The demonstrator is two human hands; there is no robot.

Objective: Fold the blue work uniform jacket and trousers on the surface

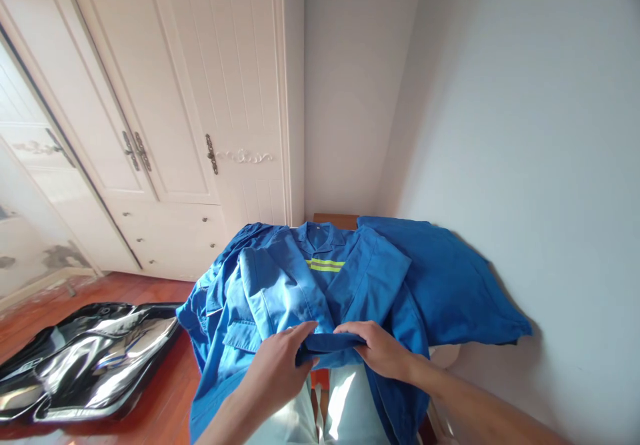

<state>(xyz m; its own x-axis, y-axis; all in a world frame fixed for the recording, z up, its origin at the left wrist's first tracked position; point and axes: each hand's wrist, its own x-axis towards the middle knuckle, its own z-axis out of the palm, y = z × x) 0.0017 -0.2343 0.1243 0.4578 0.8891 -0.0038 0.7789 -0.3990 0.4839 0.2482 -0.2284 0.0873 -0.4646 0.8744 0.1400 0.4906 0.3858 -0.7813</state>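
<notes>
A blue work jacket (285, 278) with a yellow-green reflective stripe (325, 265) lies spread out in front of me, collar at the far end and sleeves folded inward over its front. My left hand (285, 358) grips the near hem, thumb below and fingers above. Close beside it, my right hand (377, 348) pinches the same edge from the other side. Between the two hands the hem is a rolled or folded band. What lies beneath the jacket is mostly hidden.
More blue clothing (440, 278) is piled at the right against the wall (540, 165). An open suitcase (95, 358) with shiny contents lies on the reddish wooden floor (160, 291) at the left. A white wardrobe (175, 85) stands behind. My light-coloured trouser legs (350, 405) show below the jacket.
</notes>
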